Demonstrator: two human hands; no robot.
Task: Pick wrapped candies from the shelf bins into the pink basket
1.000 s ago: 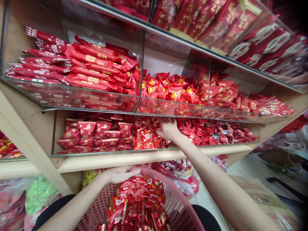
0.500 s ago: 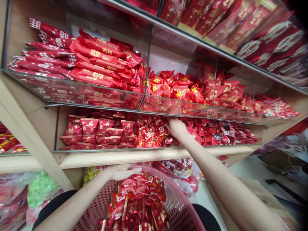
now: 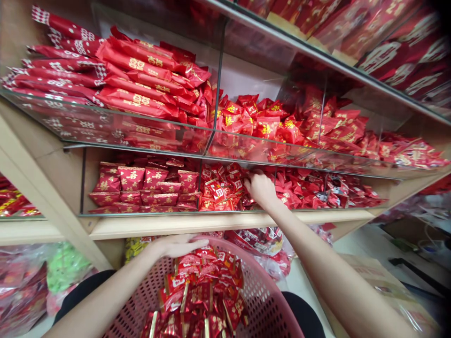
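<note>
A pink plastic basket (image 3: 273,300) with a perforated wall stands between my knees, part-filled with red and gold wrapped sweets (image 3: 200,293). On its far rim lies my left hand (image 3: 181,245), the thumb stretched along the inside and the other fingers mostly hidden. My right hand (image 3: 261,188) reaches into the lower shelf compartment, its fingers curled down at the small red wrapped sweets (image 3: 220,190). Whatever those fingers hold is hidden. Left of them, maroon packets with gold print (image 3: 155,188) stand in stacked rows.
A clear divider and front panel (image 3: 158,136) fence the upper shelf, with long red packets (image 3: 148,80) and small red packets (image 3: 268,124). The wooden shelf edge (image 3: 141,228) runs above the basket. Bagged goods (image 3: 257,241) lie beneath, and a cardboard box (image 3: 377,281) is at right.
The view has shifted slightly, so the upper shelf looks nearer. My right hand stays among the sweets, its fingers a little more curled. My left hand remains at the basket rim.
</note>
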